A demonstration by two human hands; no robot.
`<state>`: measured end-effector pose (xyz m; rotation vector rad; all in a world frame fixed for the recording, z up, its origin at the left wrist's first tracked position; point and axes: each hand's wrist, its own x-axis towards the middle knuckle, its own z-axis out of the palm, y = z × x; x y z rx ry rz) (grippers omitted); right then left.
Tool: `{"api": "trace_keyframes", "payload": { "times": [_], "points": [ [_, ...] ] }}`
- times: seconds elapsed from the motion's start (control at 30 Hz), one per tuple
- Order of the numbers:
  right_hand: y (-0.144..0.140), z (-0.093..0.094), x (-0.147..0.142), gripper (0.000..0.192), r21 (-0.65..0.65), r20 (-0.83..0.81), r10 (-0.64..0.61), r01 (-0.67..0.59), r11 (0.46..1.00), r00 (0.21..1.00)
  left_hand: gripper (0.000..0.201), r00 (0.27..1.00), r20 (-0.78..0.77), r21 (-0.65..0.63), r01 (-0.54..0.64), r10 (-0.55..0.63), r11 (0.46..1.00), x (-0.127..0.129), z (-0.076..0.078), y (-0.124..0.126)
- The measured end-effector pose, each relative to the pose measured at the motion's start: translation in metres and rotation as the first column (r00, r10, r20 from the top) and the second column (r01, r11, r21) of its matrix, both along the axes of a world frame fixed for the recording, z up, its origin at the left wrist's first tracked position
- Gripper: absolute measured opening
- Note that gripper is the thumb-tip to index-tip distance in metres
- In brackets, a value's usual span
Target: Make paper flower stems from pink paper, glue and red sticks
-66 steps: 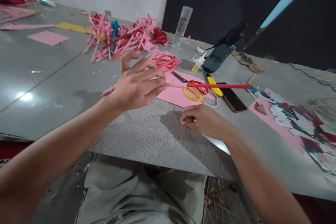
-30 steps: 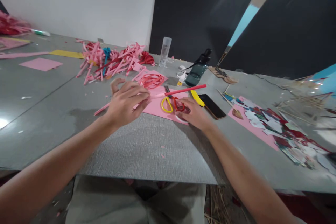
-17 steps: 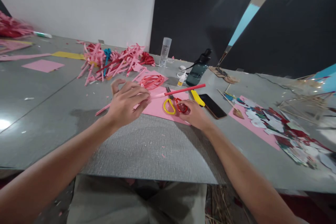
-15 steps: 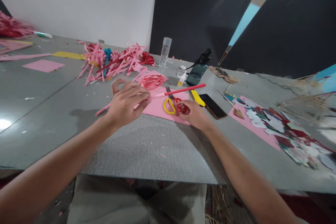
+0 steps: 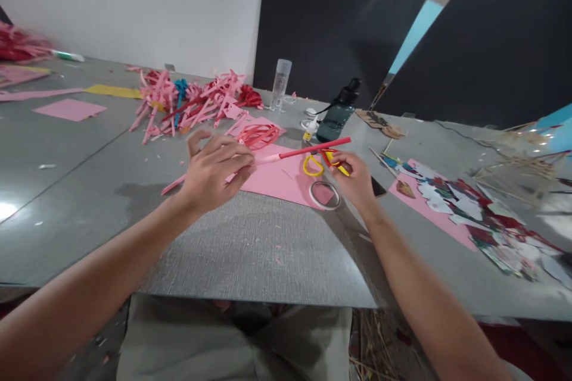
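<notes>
Seen from above and behind two bare forearms reaching over a grey worktop [image 5: 67, 190]. Left hand [image 5: 212, 169] raised just above the surface, fingers closed together around a long thin paper stick [image 5: 313, 148], pink near the grip and red toward its far end, pointing away to the right and slightly upward. Right hand [image 5: 355, 177] farther out, fingers clamped on a pair of scissors [image 5: 319, 162] with one yellow loop and one red loop, lifted just under the red end of the stick. Below both hands, a pink paper sheet [image 5: 277, 178] lying flat on the worktop, with a ring of clear tape [image 5: 324, 194] resting at its near right corner, just beside the right hand. Behind the sheet, a curled bundle of red paper strips [image 5: 257, 134]. Farther back to the left, a large heap of pink, red and blue paper offcuts [image 5: 192, 101]. Near the back wall, a clear plastic tube [image 5: 280, 83] standing upright and a dark green water bottle [image 5: 337, 116] beside it. Partly hidden behind the right hand, a dark phone [image 5: 379, 188]. Off to the right, a second pink sheet carrying many-coloured paper cut-outs [image 5: 469, 208]. In the near foreground, a textured grey mat [image 5: 250, 250] hanging over the worktop edge above the person's lap.
</notes>
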<state>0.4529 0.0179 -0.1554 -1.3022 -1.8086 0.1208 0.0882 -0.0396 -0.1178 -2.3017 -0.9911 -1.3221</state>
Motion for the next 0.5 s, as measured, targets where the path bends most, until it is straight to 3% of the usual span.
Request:
{"api": "trace_keyframes", "payload": {
  "times": [0.13, 0.27, 0.4, 0.5],
  "points": [
    [0.007, -0.011, 0.009, 0.022, -0.085, 0.056, -0.073, 0.078, 0.993, 0.996, 0.007, 1.000, -0.007, 0.002, -0.006, 0.006, 1.000, 0.000, 0.000, 0.000],
    [0.002, -0.007, 0.003, 0.027, -0.122, 0.156, -0.075, 0.095, 0.988, 0.985, 0.008, 1.000, 0.006, -0.007, -0.010, 0.010, 1.000, 0.000, 0.000, 0.000],
    [-0.010, 0.004, -0.012, 0.027, -0.087, 0.210, -0.020, 0.039, 0.995, 0.978, 0.008, 0.999, 0.024, 0.011, -0.029, 0.028, 1.000, -0.006, 0.003, 0.001],
    [-0.021, 0.007, -0.029, 0.028, -0.098, 0.232, 0.089, -0.067, 0.993, 0.969, 0.012, 0.998, 0.063, -0.029, -0.025, 0.027, 0.999, -0.016, 0.006, 0.006]
  ]
}}
